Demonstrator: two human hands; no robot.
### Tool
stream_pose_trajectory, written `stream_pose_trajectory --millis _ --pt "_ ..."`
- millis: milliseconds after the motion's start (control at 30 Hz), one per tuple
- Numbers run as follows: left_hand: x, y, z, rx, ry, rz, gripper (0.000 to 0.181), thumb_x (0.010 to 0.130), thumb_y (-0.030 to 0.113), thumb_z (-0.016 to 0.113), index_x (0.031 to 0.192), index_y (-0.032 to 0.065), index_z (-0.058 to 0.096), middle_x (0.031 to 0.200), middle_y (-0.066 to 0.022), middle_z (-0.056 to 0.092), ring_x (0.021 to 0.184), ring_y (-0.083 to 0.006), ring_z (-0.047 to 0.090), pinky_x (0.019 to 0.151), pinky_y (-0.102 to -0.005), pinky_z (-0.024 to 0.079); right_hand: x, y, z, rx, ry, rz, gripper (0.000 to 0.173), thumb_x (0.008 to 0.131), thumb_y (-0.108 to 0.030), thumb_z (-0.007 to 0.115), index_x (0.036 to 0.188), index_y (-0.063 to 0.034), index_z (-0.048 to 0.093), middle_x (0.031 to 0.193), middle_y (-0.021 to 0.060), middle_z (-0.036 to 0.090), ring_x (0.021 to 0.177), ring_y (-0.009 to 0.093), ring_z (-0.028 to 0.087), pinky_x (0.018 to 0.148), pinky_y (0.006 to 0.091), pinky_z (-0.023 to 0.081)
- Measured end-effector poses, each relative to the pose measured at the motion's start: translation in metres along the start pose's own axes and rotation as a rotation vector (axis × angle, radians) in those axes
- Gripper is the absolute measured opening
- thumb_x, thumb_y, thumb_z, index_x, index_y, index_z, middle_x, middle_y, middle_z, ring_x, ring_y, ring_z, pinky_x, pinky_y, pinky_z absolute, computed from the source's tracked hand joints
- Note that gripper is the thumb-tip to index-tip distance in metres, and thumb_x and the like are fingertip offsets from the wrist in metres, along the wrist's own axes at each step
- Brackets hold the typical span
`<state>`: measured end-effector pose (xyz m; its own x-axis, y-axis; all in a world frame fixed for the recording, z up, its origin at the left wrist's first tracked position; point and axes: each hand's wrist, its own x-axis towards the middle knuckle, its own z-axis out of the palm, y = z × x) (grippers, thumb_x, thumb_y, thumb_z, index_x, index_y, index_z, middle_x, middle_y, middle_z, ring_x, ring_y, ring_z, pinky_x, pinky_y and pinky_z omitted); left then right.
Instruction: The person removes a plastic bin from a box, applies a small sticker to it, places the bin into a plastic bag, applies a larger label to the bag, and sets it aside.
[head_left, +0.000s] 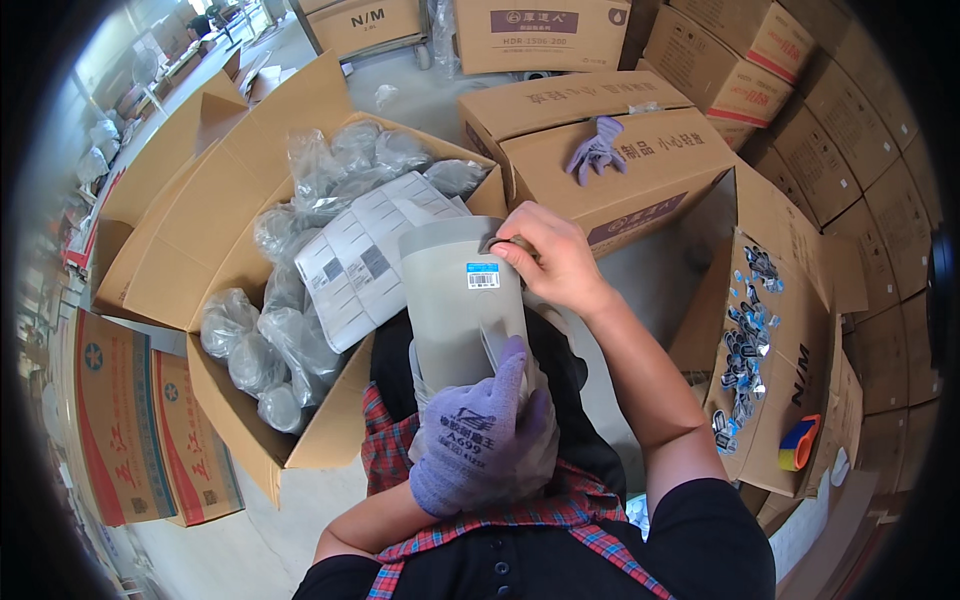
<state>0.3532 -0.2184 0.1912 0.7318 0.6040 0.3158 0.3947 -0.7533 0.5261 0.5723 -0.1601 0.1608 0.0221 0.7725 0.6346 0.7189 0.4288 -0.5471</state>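
Observation:
A grey plastic jug-like container (457, 300) with a barcode sticker (482, 275) stands tilted at my lap, its lower part inside a clear plastic bag (551, 442). My left hand (480, 442), in a purple knit glove, holds it around the lower part near its handle. My bare right hand (551, 255) is at the rim, with a small dark piece (499, 244) pinched between thumb and fingers; what it is cannot be told. A sheet of printed labels (375, 262) lies just left of the container, on the bagged items.
An open carton (315, 454) of plastic-bagged containers (285, 337) stands at left. A purple glove (598, 150) lies on a closed carton (525, 150) ahead. At right, small tags (742, 352) and an orange-and-blue tool (799, 442) rest on cardboard (787, 315). Stacked cartons (847, 127) stand beyond.

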Motion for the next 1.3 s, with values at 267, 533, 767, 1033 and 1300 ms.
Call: stream_pose_trajectory --millis 267,533,767,1033,1300 --pt "0.0 -0.004 -0.001 -0.009 0.018 0.061 0.056 0.087 0.023 0.066 0.132 -0.0057 0.05 0.068 -0.0091 0.061 0.056 -0.0262 0.062 0.053 -0.0379 0.048 0.025 -0.007 -0.013 -0.026 -0.295 -0.14 0.015 0.084 -0.011 0.072 0.088 -0.0064 0.058 0.084 0.0079 0.057 0.082 0.028 0.058 0.068 0.0366 0.046" --pt "-0.001 -0.005 -0.003 -0.021 0.001 0.068 0.053 0.086 0.023 0.064 0.129 -0.0056 0.051 0.07 -0.0067 0.059 0.06 -0.0243 0.063 0.053 -0.037 0.047 0.026 -0.008 -0.01 0.2 -0.328 -0.014 0.02 0.081 -0.012 0.077 0.095 -0.0071 0.063 0.095 0.0052 0.055 0.087 0.021 0.056 0.073 0.0313 0.046" --pt "-0.004 -0.011 0.001 -0.018 0.027 0.068 0.051 0.087 0.023 0.063 0.129 -0.0039 0.052 0.072 -0.0063 0.06 0.062 -0.0238 0.063 0.056 -0.0363 0.048 0.033 -0.025 -0.009 0.133 -0.517 0.117 0.016 0.083 -0.005 0.072 0.092 -0.006 0.06 0.105 0.0056 0.051 0.092 0.023 0.056 0.074 0.034 0.046" --pt "0.0 -0.005 -0.006 -0.042 0.02 0.034 0.053 0.086 0.023 0.066 0.13 -0.0026 0.052 0.073 -0.0118 0.064 0.059 -0.0294 0.063 0.056 -0.0393 0.049 0.029 -0.016 -0.017 0.207 -0.582 0.046 0.012 0.09 -0.001 0.062 0.093 -0.0065 0.052 0.11 0.0068 0.049 0.097 0.025 0.053 0.085 0.0361 0.044" --pt "-0.003 -0.005 -0.002 -0.027 0.031 -0.018 0.053 0.084 0.026 0.071 0.128 0.0024 0.056 0.072 -0.0124 0.066 0.057 -0.0314 0.064 0.055 -0.0403 0.051 0.018 -0.007 -0.022 0.416 -0.522 0.146 0.013 0.091 0.001 0.06 0.09 -0.0051 0.049 0.112 0.0059 0.05 0.099 0.02 0.052 0.089 0.0332 0.043"
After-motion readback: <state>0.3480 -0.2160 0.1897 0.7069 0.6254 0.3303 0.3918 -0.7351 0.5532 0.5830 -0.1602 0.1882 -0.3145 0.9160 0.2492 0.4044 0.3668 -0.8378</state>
